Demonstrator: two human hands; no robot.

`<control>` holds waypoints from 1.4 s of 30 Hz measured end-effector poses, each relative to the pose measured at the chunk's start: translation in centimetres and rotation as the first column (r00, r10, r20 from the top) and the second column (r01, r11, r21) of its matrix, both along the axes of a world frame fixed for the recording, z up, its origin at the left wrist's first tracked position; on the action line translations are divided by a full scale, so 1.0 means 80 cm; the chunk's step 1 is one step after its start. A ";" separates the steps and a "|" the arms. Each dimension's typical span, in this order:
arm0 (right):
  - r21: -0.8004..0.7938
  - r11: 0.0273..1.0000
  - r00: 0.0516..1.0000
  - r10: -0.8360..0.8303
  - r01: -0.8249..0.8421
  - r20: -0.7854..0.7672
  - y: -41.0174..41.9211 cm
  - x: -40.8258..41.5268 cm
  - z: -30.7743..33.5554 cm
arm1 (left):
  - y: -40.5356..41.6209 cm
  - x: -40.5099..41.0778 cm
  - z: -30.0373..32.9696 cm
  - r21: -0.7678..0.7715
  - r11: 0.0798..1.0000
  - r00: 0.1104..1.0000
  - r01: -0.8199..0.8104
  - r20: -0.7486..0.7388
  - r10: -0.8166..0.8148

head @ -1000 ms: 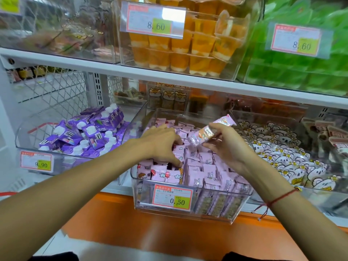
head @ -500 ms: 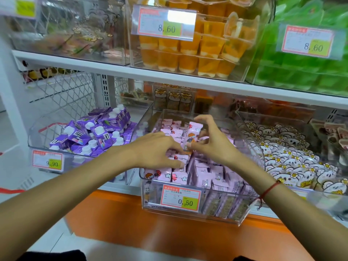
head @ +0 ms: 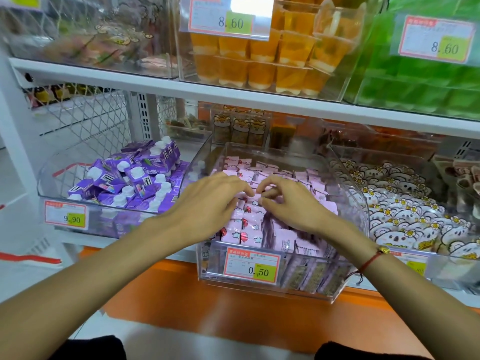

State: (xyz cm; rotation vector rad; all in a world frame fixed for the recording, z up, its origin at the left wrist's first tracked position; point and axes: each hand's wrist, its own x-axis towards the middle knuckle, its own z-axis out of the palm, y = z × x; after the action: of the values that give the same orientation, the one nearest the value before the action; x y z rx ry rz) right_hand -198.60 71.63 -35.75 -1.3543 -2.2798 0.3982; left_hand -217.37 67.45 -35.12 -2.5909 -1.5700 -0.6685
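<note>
The left hand [head: 207, 203] lies flat on the pink packets [head: 249, 229], with its fingers nearly straight. The right hand [head: 293, 206] is just beside it, and the fingertips of both hands almost meet. The right fingers [head: 262, 189] are curled down onto the packets. I cannot tell if they are holding one. A red string [head: 368, 261] is tied around the right wrist.

The pink packets fill the clear bin [head: 355, 193], and both hands are inside it, near the middle. A price tag [head: 252, 265] that says 0.50 is stuck on the front of the bin.

Left of the bin lie purple cartons [head: 130, 178] with white caps. Right of the bin lie white bear snacks [head: 405, 216]. On the shelf above the bin stand orange jelly cups [head: 272, 61], and green packs [head: 428, 87] are to the right of them.
</note>
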 end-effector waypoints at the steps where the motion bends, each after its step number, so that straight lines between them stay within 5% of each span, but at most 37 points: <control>1: -0.016 1.000 1.000 0.020 -0.019 0.017 0.000 0.001 0.000 | 0.002 0.001 -0.001 -0.008 1.000 1.000 0.009 -0.018 -0.009; 5: -0.029 0.995 0.980 0.094 -0.090 0.178 0.008 0.009 0.005 | 0.007 0.007 -0.007 -0.018 0.999 0.984 0.034 -0.172 -0.036; 8: -0.114 0.988 0.987 0.119 -0.107 0.105 0.011 0.019 0.013 | 0.009 0.008 -0.011 -0.029 0.999 0.957 0.026 -0.290 -0.033; 12: 0.043 0.997 0.998 -0.065 0.066 -0.009 0.032 0.023 0.023 | 0.011 0.007 -0.012 -0.034 0.999 0.954 0.031 -0.296 -0.039; 17: -0.048 0.999 0.962 0.007 0.006 0.272 0.054 -0.002 0.019 | 0.011 0.005 -0.015 -0.018 0.999 0.959 0.039 -0.281 -0.042; 22: 0.057 0.998 0.947 -0.044 0.027 0.317 0.056 -0.014 0.014 | 0.012 0.005 -0.013 -0.035 0.999 0.960 0.039 -0.276 -0.047; 27: 0.081 0.995 0.975 -0.072 0.055 0.212 0.052 -0.008 0.020 | 0.009 0.004 -0.012 -0.052 0.998 0.962 0.043 -0.267 -0.055; 30: -0.017 0.992 0.984 -0.126 0.125 -0.127 0.043 0.001 0.029 | 0.008 0.005 -0.012 -0.044 0.998 0.961 0.040 -0.273 -0.051; 33: -0.035 0.970 0.811 -0.220 0.240 -0.542 0.021 0.008 0.035 | 0.008 0.006 -0.013 -0.020 0.999 0.963 0.040 -0.265 -0.043; 37: -0.083 0.923 0.520 -0.283 0.375 -0.806 -0.005 0.017 0.037 | 0.005 0.008 -0.009 0.015 0.998 0.976 0.061 -0.211 -0.056; 42: -0.348 0.921 0.231 -0.382 0.177 -0.895 -0.031 0.013 0.038 | -0.009 0.003 -0.005 0.107 0.994 0.960 0.010 0.278 -0.039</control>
State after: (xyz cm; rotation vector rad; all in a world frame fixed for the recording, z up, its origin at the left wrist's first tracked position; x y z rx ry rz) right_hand -197.56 69.13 -32.72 -1.0575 -0.9296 0.9878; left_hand -217.13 66.76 -35.54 -2.5320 -1.5229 -1.1309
